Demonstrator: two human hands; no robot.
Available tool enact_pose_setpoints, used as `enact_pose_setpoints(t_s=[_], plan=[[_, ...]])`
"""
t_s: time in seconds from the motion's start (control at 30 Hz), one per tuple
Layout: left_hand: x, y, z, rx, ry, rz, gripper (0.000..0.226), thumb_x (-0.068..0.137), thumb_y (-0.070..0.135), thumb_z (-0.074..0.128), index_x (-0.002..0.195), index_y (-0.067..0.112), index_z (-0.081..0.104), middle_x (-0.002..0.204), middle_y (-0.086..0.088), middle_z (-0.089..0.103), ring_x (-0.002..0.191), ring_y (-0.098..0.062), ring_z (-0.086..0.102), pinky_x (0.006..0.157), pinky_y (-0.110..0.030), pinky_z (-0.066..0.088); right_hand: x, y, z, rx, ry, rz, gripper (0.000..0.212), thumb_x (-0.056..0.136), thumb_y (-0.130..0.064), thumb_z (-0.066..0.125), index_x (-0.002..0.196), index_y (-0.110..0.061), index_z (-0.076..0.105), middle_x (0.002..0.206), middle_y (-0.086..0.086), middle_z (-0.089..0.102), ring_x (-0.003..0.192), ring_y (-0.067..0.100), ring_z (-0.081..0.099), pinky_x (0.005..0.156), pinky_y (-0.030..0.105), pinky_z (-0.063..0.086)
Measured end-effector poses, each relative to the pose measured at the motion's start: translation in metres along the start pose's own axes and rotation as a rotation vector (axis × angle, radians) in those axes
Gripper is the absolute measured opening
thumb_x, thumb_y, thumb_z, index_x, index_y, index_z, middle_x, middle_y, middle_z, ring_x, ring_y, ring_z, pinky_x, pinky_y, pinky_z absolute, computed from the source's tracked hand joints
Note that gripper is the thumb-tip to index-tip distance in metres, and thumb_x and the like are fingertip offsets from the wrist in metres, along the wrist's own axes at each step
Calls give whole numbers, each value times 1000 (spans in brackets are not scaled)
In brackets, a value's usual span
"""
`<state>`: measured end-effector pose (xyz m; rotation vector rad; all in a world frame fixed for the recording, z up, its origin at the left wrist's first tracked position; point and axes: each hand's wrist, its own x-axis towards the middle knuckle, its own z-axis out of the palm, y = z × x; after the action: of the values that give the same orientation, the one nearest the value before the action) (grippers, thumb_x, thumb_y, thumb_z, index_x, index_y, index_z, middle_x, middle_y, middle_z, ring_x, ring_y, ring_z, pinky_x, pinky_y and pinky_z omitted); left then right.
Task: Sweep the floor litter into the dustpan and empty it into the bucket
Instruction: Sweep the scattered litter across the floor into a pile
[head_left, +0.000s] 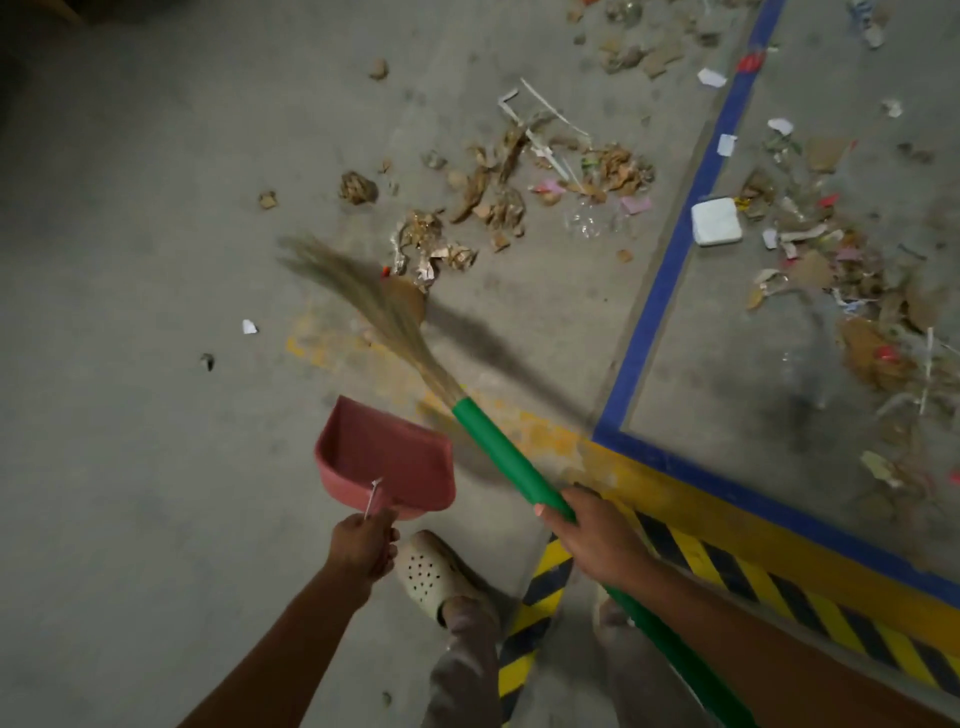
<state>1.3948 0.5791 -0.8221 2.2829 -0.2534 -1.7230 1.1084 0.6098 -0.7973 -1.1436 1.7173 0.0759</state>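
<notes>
- A person's left hand (363, 545) is clenched round the short grip of a pink dustpan (384, 457), its open mouth turned toward the scraps; whether the pan touches the concrete floor (130, 260) cannot be told.
- The right hand (592, 545) grasps the green shaft of a broom (498, 457), thumb laid along it.
- The straw bristles (363, 296) fan out past the dustpan, blurred, with their tips near the closest scraps.
- The litter (498, 192) of crumpled brown paper, cardboard bits, white strips and pink slips lies strewn on the floor ahead of the broom, well apart from the dustpan.
- A blue floor line (670, 270) splits the floor; more scraps lie beyond it, with a white foam box (716, 222) just beside the line.
- A yellow-and-black hazard stripe (727, 566) runs beneath the right forearm.
- A pale perforated clog (431, 571) stands just beside the left hand.
</notes>
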Motion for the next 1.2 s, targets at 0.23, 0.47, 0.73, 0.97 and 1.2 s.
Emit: enact_pose_setpoints(t_s=[0.23,0.47,0.73,0.97,1.2], plan=[[16,-8,-20,-28,42,-58,23,98,20,63,83,2,59,68,-12,54,50,-16,46,40,-22,38,65,-7,12,-182,-86,252,48,100,-55,46,106,-10,61,98,12,69,93,33,67,68,33,44],[24,12,14,-57,-47,15,23,98,22,63,86,3,57,68,-11,52,51,-17,44,42,-23,36,116,35,-56,414,254,496,48,100,-42,56,70,-5,56,54,13,56,43,24,53,47,31,44],[10,44,66,-52,-126,55,23,98,23,63,85,5,55,66,-9,52,48,-14,44,39,-21,36,99,81,-133,475,583,445,59,98,-54,48,69,-4,58,60,16,63,59,37,66,66,51,60],[-2,62,102,8,-164,96,15,99,15,59,90,4,54,69,-11,52,52,-16,43,39,-21,35,56,112,-137,447,659,426,62,88,-69,44,75,-10,57,67,17,65,59,36,66,61,48,58],[-11,69,133,39,-149,132,16,99,15,57,89,3,56,70,-10,52,50,-15,45,39,-22,35,18,118,-109,457,587,376,42,101,-47,51,75,-15,54,65,9,64,55,28,64,54,38,53]])
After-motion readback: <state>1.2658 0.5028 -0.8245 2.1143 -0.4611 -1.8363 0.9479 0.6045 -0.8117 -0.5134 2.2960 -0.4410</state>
